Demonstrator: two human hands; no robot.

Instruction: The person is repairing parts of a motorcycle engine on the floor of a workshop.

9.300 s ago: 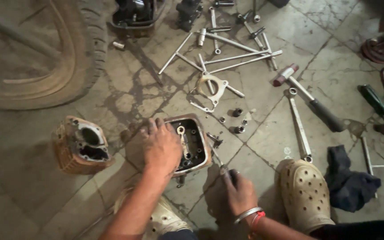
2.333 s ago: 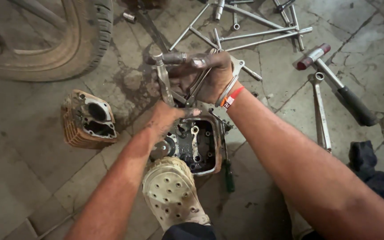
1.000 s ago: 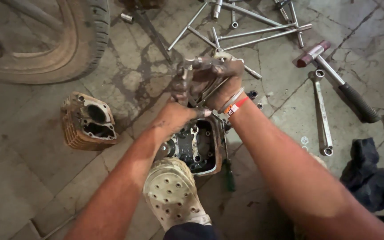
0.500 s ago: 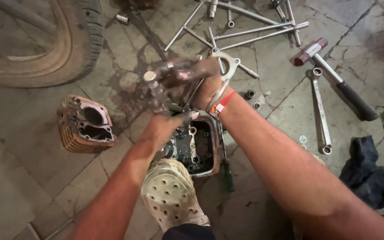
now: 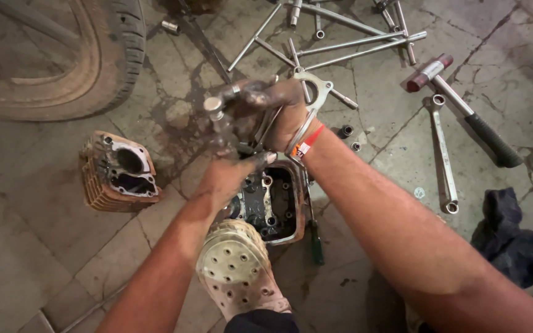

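Greasy rectangular metal engine cylinder head with dark open top sits on the cracked concrete floor, low centre of view, just ahead of a dirty cream perforated clog whose toe overlaps its near edge. Left hand, oily, hovers at the head's upper left corner, fingers bent together; cannot tell whether they pinch anything. Right hand is raised just above it, fingers clamped on a short grimy steel socket tool with a round end poking out to the left; orange-and-white wristband and thin bangle on that wrist. A green-handled screwdriver lies on the floor along the head's right side, touching or nearly so. Left of the head, apart, a rust-brown finned engine cylinder block stands with its bores facing up. Upper left, a black rubber tyre fills the corner. Behind the right hand, a flat shiny metal gasket-shaped flange and a scatter of long steel T-bar wrenches. Right of those, a hammer with red-tipped head and black grip beside a long steel ring spanner. Dark blue crumpled rag lies far right.
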